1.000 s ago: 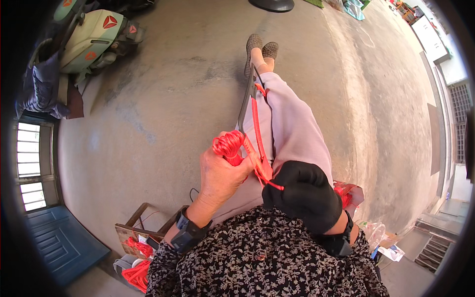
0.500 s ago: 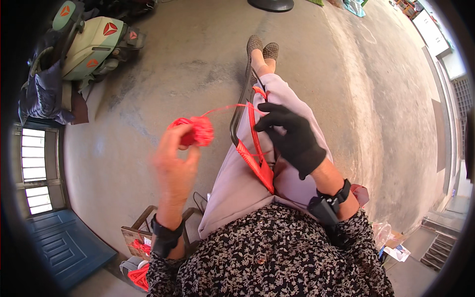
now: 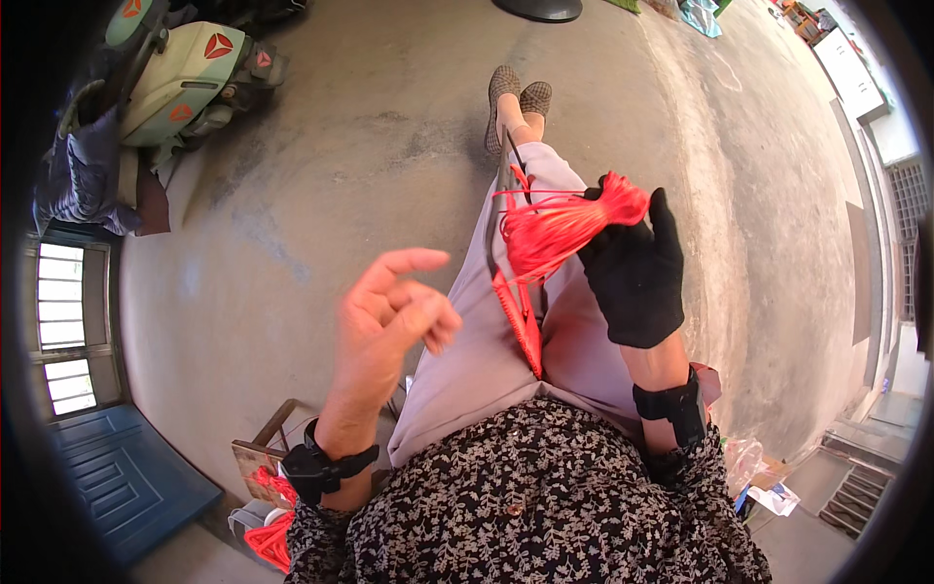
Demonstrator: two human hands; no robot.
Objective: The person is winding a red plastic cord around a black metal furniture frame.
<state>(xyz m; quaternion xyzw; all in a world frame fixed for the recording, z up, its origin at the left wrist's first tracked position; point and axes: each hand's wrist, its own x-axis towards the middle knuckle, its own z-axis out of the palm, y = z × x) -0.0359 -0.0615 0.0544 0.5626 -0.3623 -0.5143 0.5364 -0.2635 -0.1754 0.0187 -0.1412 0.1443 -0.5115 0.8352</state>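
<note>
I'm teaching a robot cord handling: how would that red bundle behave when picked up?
The red bundle is probably floppy, its thin strands fanning loosely from the gloved right hand. It looks light, held one-handed. Its sheen suggests it may be slippery.

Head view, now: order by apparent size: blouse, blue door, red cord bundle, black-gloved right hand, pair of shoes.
1. Blouse
2. Blue door
3. Red cord bundle and black-gloved right hand: too alike to rank; the bundle hides some fingers
4. Pair of shoes
</note>
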